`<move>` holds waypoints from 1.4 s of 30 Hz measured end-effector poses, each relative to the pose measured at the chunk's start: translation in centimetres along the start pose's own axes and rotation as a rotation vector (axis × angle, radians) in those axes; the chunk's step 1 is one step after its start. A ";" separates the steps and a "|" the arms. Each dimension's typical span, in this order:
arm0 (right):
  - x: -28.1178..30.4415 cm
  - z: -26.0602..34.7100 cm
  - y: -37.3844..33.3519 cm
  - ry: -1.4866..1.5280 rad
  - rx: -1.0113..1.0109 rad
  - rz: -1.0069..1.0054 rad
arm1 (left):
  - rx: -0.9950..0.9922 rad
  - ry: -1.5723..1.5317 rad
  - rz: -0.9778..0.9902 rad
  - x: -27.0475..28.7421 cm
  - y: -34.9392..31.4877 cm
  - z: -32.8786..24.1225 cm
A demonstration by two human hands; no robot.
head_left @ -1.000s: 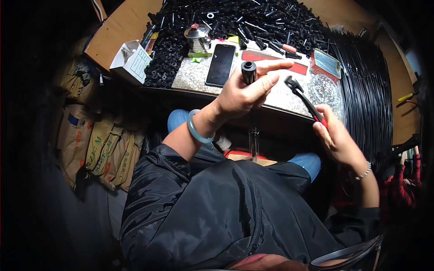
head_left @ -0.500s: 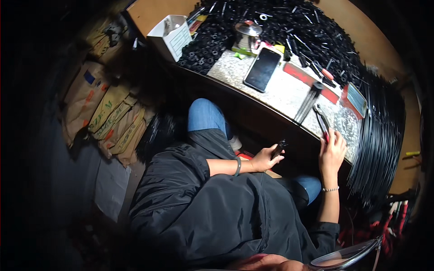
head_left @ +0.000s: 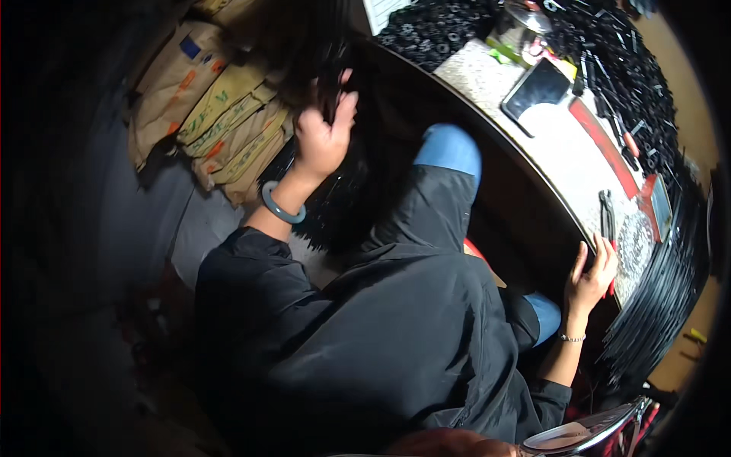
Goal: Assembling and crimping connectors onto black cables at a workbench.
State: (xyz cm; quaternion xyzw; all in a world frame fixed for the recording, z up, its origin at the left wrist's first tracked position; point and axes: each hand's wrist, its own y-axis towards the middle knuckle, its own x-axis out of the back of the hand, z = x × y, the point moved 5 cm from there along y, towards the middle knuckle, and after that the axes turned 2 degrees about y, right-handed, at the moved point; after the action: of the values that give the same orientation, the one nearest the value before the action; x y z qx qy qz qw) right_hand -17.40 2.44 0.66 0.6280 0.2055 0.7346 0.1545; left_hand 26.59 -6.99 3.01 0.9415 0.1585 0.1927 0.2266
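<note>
To our left, below the table, we see a stack of tan paper sacks [head_left: 221, 114] lying on the floor, each with coloured printed panels: a blue patch on the topmost, green and orange marks on the ones beneath. On the table [head_left: 533, 164] a dark phone [head_left: 537, 87] lies flat on the pale speckled top, with a small yellow-green packet [head_left: 506, 53] just beyond it near a metal pot [head_left: 525, 23], and a white printed sheet [head_left: 388, 11] at the upper edge. A red strip [head_left: 605, 148] runs along the table top, and a flat red-edged packet [head_left: 659, 206] lies near the far right.

Our left hand [head_left: 324, 137], a grey-green bangle [head_left: 282, 207] at the wrist, is raised beside the sacks and clenched around a bunch of black rods [head_left: 335, 84] (thin and dark, hard to separate from the shadow). More black rods hang below the hand, beside the knee. Our right hand [head_left: 590, 274] rests on the table edge, fingers curled over it, touching pliers with red handles [head_left: 608, 228]; we cannot tell whether it actually grips them.

Half a second ago the left hand was low at the lap holding a small dark piece; it has since swung up and out to the left, and the view has turned with it. The right hand has stayed at the table edge.
</note>
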 end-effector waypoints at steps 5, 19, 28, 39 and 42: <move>-1.5 0.3 -0.1 0.028 0.037 0.003 | 0.451 0.636 0.036 7.2 -19.9 18.4; 1.6 -2.3 -1.2 -0.082 -0.101 -0.018 | 0.813 0.780 0.633 0.6 -24.7 30.7; 9.0 -19.7 -5.0 -0.477 -0.534 -0.095 | 0.104 -0.021 0.175 -9.8 -9.1 12.0; 9.7 -31.1 -1.7 -0.626 -0.779 -0.008 | -0.160 0.214 0.398 -14.1 -8.3 4.3; 9.0 -31.9 -0.2 -0.627 -0.832 0.081 | -0.273 0.307 0.401 -14.3 -8.4 3.7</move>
State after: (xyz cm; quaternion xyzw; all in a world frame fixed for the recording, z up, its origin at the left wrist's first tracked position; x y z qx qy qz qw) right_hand -50.34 3.59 4.24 0.7107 -0.1843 0.5363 0.4163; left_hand 13.88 -6.77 -8.29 0.8746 -0.0260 0.3936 0.2819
